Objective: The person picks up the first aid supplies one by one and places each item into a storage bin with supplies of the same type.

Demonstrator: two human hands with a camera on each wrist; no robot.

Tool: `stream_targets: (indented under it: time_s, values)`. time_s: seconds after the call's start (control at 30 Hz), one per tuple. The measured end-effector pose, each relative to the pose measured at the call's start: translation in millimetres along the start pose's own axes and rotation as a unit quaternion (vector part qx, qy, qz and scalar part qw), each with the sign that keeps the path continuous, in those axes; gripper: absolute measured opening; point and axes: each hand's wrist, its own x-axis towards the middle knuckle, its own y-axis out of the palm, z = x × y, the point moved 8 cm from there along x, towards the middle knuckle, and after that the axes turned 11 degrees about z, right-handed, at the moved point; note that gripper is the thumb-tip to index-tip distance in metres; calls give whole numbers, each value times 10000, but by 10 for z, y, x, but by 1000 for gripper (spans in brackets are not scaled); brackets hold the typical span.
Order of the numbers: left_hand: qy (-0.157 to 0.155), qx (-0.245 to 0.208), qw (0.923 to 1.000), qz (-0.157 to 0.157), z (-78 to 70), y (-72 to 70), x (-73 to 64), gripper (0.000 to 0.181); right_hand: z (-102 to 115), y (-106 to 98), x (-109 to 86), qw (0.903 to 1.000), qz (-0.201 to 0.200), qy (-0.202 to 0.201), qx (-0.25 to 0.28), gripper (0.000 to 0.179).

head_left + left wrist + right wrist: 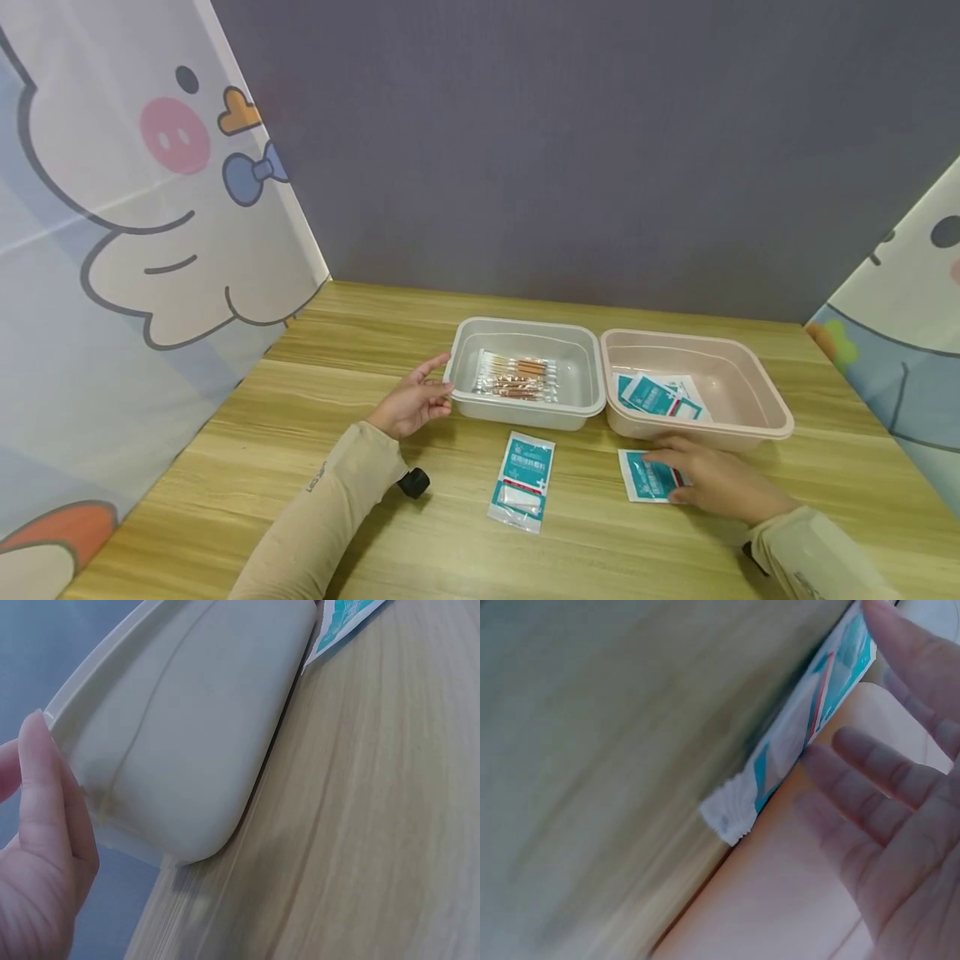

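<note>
My left hand [418, 402] touches the left corner of a pale grey plastic bin [517, 410], and in the left wrist view its fairly straight fingers [41, 780] reach the rim. Packs of cotton swabs [517, 377] lie in that bin. In front of the pink bin [738, 379], my right hand [720, 479] pinches a teal-and-white dressing packet [645, 479] at its right part, fingers over the far edge and thumb near the front corner. The right wrist view has the packet [795, 735] beside the bin's wall. Another dressing packet [522, 479] lies flat on the table between the hands.
Several dressing packets [660, 398] rest in the left part of the pink bin. The two bins stand side by side on the wooden table [360, 333]. Behind rises a dark grey panel [562, 167], with cartoon-printed sheets [150, 275] at both sides.
</note>
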Motion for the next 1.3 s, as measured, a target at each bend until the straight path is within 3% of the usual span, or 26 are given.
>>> stream_targets:
  time_s: [0.27, 0.53, 0.7, 1.0, 1.3]
  values:
    - [-42, 41, 10000, -8, 7, 10, 19, 66, -8, 22, 12, 9998, 94, -99, 107, 60]
    - [27, 135, 9999, -23, -58, 11, 21, 66, -56, -18, 59, 9993, 113, 241, 264, 66]
    - [-40, 148, 9999, -31, -51, 4, 15, 67, -67, -15, 61, 9978, 331, 432, 369, 67]
    - [-75, 160, 9998, -63, -26, -1, 11, 66, -64, 2, 12, 9977, 380, 454, 340, 70]
    - [-90, 193, 9997, -118, -21, -14, 22, 65, -112, 35, 8, 9949, 510, 720, 496, 80]
